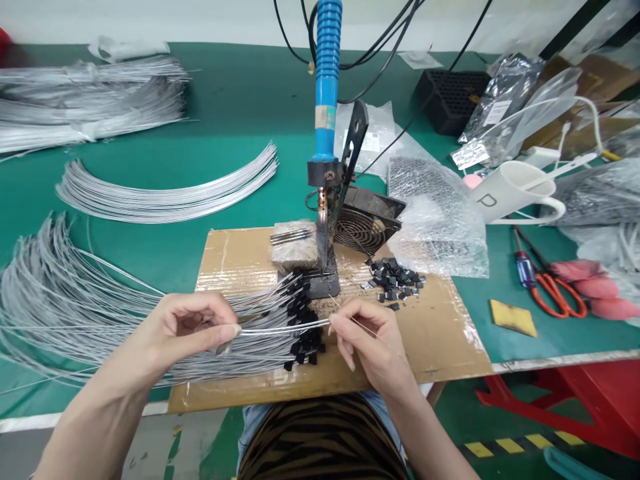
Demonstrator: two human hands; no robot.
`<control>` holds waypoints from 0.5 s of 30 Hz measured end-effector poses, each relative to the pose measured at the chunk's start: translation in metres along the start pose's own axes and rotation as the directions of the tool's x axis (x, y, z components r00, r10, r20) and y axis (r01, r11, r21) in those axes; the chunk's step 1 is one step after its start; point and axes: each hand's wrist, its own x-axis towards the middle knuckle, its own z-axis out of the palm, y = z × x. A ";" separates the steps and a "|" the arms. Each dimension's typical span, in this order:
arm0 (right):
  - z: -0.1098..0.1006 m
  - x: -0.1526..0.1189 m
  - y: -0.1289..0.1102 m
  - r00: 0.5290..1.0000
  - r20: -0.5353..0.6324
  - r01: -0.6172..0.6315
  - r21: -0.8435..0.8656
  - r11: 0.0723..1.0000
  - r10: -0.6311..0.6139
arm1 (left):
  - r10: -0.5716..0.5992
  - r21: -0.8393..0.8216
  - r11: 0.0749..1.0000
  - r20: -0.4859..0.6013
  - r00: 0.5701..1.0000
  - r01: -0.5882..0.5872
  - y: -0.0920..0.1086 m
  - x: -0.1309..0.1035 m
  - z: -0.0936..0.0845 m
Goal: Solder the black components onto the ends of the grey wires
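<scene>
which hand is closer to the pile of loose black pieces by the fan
Right. The right hand is just on the near side of the pile of loose black pieces; the left hand is farther off to the left, over the gray wires.

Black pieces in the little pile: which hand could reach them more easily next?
Probably the right hand: the black pieces lie just beyond it. The left hand is farther away, over the gray wires. Both hands grip pale strands, though, so either would likely need freeing first.
</scene>
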 end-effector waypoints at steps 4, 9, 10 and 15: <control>0.000 -0.002 -0.008 0.996 0.014 0.084 -0.158 0.984 -0.083 | 0.007 0.165 0.986 0.013 1.000 -0.009 0.006 0.001 0.001; 0.008 -0.003 -0.011 0.961 0.047 0.266 -0.426 0.865 -0.272 | 0.112 0.337 0.937 -0.044 0.993 -0.091 0.022 0.000 0.040; 0.009 -0.003 -0.011 0.956 0.056 0.282 -0.439 0.853 -0.288 | 0.129 0.330 0.937 -0.017 0.992 -0.116 0.026 0.001 0.051; 0.007 -0.003 -0.008 0.948 0.042 0.296 -0.483 0.824 -0.316 | 0.135 0.250 0.958 0.050 0.990 -0.143 0.038 0.015 0.089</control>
